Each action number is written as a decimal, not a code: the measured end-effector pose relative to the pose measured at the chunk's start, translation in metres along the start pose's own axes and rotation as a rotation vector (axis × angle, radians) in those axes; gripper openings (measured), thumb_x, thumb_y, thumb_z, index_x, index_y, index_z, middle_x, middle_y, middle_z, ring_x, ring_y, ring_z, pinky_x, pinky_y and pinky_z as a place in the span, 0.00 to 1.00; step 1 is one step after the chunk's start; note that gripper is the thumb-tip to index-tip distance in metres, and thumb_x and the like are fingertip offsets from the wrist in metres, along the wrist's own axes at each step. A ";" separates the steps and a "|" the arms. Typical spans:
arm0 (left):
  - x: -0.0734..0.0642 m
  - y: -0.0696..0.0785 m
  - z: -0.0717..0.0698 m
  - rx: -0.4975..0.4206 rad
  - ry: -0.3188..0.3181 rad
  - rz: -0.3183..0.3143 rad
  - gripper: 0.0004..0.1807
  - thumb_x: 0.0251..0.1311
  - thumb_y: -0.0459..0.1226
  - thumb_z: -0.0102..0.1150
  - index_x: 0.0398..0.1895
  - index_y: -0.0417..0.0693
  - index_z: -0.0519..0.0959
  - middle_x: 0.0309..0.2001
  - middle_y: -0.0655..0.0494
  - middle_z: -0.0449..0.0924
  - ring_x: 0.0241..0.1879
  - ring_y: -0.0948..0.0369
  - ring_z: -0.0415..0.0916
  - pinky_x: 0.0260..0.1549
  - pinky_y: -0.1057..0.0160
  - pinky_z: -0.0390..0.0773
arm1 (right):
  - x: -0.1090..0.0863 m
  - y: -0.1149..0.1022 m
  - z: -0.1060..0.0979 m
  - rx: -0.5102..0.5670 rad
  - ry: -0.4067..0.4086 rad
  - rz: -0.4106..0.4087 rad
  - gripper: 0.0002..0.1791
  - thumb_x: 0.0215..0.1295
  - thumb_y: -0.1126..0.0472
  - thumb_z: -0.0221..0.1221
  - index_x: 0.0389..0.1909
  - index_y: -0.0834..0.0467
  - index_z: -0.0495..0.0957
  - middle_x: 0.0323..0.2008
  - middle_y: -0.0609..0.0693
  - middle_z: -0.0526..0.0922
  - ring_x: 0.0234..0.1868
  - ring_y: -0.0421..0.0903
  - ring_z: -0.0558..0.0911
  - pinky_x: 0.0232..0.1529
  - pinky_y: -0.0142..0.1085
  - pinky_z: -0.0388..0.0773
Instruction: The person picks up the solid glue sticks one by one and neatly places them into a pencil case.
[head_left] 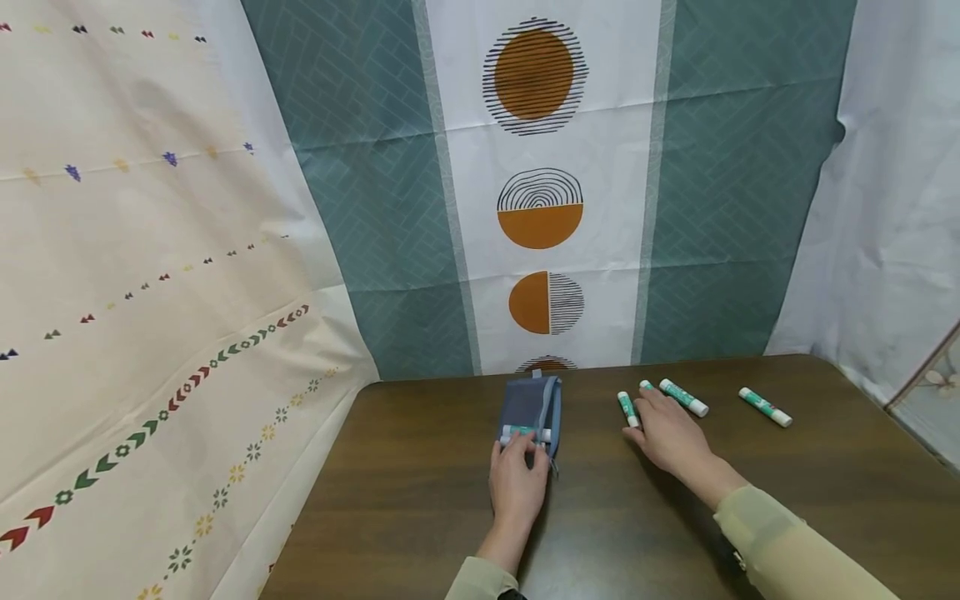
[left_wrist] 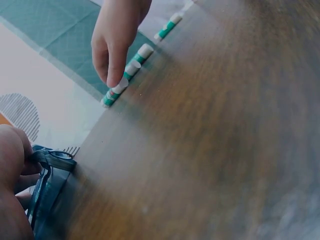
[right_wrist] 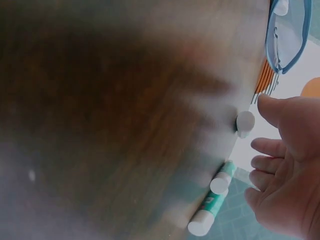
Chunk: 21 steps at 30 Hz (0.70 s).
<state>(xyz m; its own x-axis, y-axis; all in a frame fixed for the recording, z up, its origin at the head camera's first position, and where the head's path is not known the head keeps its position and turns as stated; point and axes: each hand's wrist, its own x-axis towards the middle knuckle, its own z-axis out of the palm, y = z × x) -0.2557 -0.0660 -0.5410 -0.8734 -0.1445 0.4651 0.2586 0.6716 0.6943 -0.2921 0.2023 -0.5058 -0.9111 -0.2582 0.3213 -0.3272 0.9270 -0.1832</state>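
A blue-grey zip pouch (head_left: 522,400) lies on the table, with a green-and-white glue stick (head_left: 514,431) showing at its near part. My left hand (head_left: 517,483) grips the pouch's near edge, fingers curled at its zipper side in the left wrist view. To the right, my right hand (head_left: 672,437) reaches over a group of glue sticks, its fingers loosely extended and apart in the right wrist view. Beside its thumb lies one glue stick (head_left: 628,409). Another glue stick (head_left: 683,397) lies just beyond the hand, and one (head_left: 646,385) is mostly hidden by the fingers.
A separate glue stick (head_left: 765,407) lies farther right on the brown wooden table (head_left: 420,483). Patterned cloth (head_left: 375,167) hangs behind the table's far edge. Cream embroidered cloth (head_left: 150,333) hangs on the left, white cloth (head_left: 900,208) on the right.
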 end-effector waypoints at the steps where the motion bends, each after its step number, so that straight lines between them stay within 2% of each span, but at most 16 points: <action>1: 0.000 0.000 0.000 0.001 -0.002 0.000 0.04 0.67 0.33 0.68 0.32 0.47 0.86 0.56 0.52 0.92 0.66 0.47 0.84 0.78 0.37 0.67 | 0.000 0.000 0.001 -0.003 -0.007 -0.001 0.25 0.70 0.54 0.75 0.53 0.71 0.80 0.72 0.75 0.75 0.76 0.71 0.72 0.74 0.65 0.71; 6: -0.001 -0.001 -0.001 0.000 -0.014 0.002 0.05 0.68 0.34 0.67 0.32 0.48 0.86 0.57 0.52 0.92 0.67 0.48 0.83 0.78 0.38 0.66 | -0.001 -0.002 0.001 -0.023 0.001 -0.007 0.24 0.69 0.55 0.75 0.51 0.72 0.80 0.70 0.75 0.76 0.75 0.71 0.73 0.74 0.65 0.71; 13: 0.000 -0.003 -0.001 0.000 -0.012 0.008 0.06 0.67 0.33 0.67 0.31 0.48 0.85 0.57 0.53 0.92 0.67 0.48 0.83 0.78 0.38 0.66 | 0.000 -0.002 0.002 -0.030 0.028 -0.026 0.19 0.68 0.56 0.76 0.40 0.66 0.79 0.66 0.72 0.80 0.74 0.69 0.74 0.75 0.64 0.71; 21: -0.002 0.000 -0.001 -0.001 0.000 0.016 0.06 0.67 0.33 0.67 0.29 0.48 0.84 0.56 0.51 0.92 0.66 0.46 0.84 0.77 0.36 0.67 | 0.001 -0.002 0.004 -0.044 -0.003 -0.021 0.19 0.69 0.55 0.75 0.43 0.67 0.82 0.63 0.71 0.81 0.74 0.70 0.75 0.75 0.63 0.71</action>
<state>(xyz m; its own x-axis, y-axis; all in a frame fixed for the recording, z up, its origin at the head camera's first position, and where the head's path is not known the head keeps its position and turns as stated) -0.2538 -0.0668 -0.5412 -0.8689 -0.1337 0.4765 0.2732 0.6732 0.6871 -0.2936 0.1993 -0.5089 -0.9049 -0.2784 0.3219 -0.3351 0.9324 -0.1356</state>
